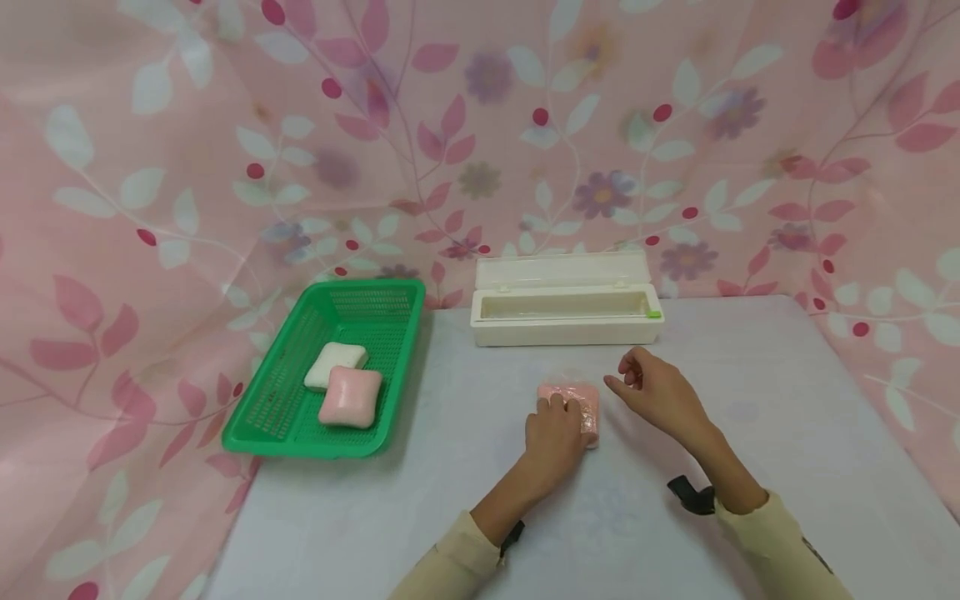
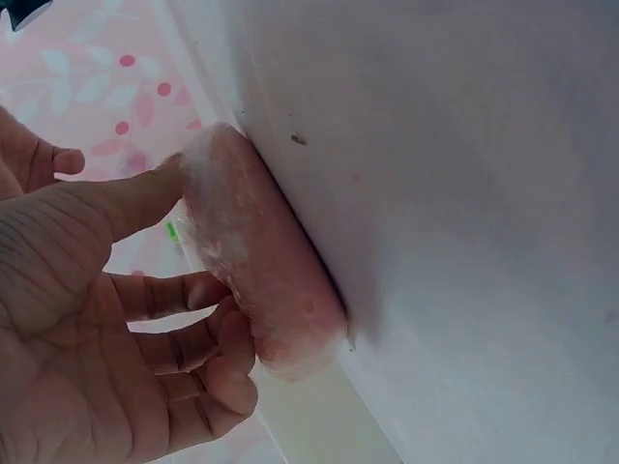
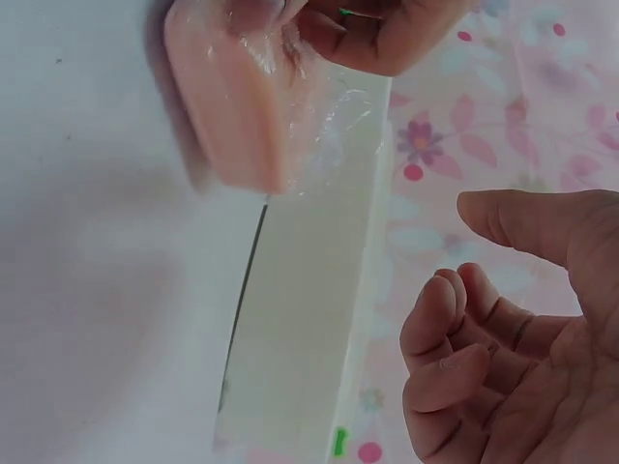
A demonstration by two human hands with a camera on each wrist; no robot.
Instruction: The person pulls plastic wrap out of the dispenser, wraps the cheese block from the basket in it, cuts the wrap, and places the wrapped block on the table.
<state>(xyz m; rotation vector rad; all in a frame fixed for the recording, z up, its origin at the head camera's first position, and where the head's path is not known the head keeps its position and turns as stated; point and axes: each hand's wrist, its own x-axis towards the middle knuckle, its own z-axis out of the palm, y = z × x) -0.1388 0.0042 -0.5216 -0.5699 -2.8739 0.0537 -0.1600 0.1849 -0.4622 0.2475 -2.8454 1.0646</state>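
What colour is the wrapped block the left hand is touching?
The wrapped block is pink under clear, shiny wrap, seen best in the right wrist view.

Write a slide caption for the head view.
Left hand grips a film-wrapped pink block, right hand alongside; open white box behind, green basket left.

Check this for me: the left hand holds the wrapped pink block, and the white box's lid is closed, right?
Not quite: the head view shows the white box with its lid open. The left hand does hold the pink block.
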